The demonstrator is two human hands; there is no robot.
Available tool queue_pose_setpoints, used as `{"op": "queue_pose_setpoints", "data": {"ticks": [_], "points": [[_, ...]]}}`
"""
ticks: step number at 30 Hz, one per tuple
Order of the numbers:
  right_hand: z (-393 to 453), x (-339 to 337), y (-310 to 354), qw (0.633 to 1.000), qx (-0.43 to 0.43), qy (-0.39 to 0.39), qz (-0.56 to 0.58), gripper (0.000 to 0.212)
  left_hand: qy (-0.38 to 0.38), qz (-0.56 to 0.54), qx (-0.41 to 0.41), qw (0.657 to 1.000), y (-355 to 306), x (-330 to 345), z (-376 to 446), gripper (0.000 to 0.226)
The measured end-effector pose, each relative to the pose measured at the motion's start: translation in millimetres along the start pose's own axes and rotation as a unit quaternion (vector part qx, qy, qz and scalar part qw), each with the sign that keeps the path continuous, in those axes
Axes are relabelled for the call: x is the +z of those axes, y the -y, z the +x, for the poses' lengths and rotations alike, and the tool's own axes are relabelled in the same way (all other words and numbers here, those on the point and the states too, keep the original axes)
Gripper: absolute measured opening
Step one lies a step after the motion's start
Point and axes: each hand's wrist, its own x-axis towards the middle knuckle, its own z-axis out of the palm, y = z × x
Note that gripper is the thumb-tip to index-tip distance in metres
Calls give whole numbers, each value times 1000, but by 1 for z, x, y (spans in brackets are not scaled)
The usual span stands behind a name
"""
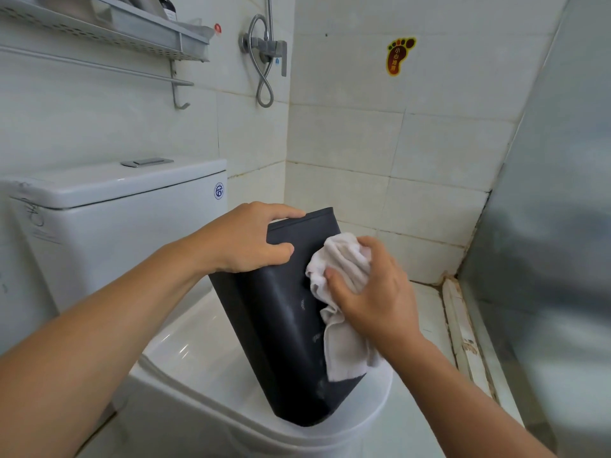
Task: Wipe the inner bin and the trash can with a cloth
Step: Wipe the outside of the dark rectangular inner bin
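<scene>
Dark grey plastic bin [284, 325], likely the inner bin or the can itself (which cannot be told), is stood tilted on the closed toilet lid [205, 352], its lower end resting near the lid's front edge and its upper end leaned toward the wall. The lid appears to be used as a raised support so that the broad side is presented to the wiper. The left hand [244, 239] is clamped over the upper edge, fingers curled across the top and thumb on the near face, evidently to steady the tilt against wiping pressure. The right hand [370, 292] is closed on a bunched white cloth [340, 292], which is pressed to the side wall, a loose tail hanging down the face. Pale smears are seen on the lower wall, so that area is judged not yet wiped. Little lid is left beyond the lower end, and slipping is a risk there. Open room is offered rightward toward the tiled floor [426, 312]; the cistern [115, 219] stands close on the left.
</scene>
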Motion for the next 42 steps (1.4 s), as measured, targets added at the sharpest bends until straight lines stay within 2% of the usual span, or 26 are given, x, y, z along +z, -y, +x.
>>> {"op": "queue_pose_setpoints", "data": {"ticks": [3,8,12,14,16,20,24,26,28,30,35,39,42], "points": [[13,-3,-2,999,5,-33,-8,50,1,2,5,1000,-4,1,1,61],[-6,9,-1,996,-81,-19,-32,57,-3,5,1,1000,-3,2,1,64],[-7,11,4,998,-53,7,-28,78,-12,6,15,1000,-6,2,-2,58],[-11,10,8,998,-56,6,-16,67,-15,1,15,1000,-5,2,-3,57],[-25,8,12,995,-95,0,-9,57,-15,-1,8,1000,-3,1,-4,56],[-36,3,6,989,-146,22,-7,52,-5,-10,10,1000,-3,1,-4,59],[-12,0,3,999,-51,6,-8,44,-11,-12,14,1000,-4,2,-5,60],[-18,2,3,997,-72,-4,-32,47,-16,-6,10,1000,-5,3,-4,58],[-34,1,4,990,-133,14,-39,51,-17,-5,8,1000,-5,3,-4,57],[-42,-1,1,987,-155,29,-25,51,-16,-1,11,1000,-6,3,-4,58],[-22,0,5,998,-56,8,-7,44,-14,3,11,1000,-6,3,-3,58],[-42,-2,10,990,-131,37,-31,49,-15,12,13,1000,-9,4,-2,57],[-43,-8,9,990,-125,65,-14,49,-9,20,20,1000,-11,5,-1,59]]}}
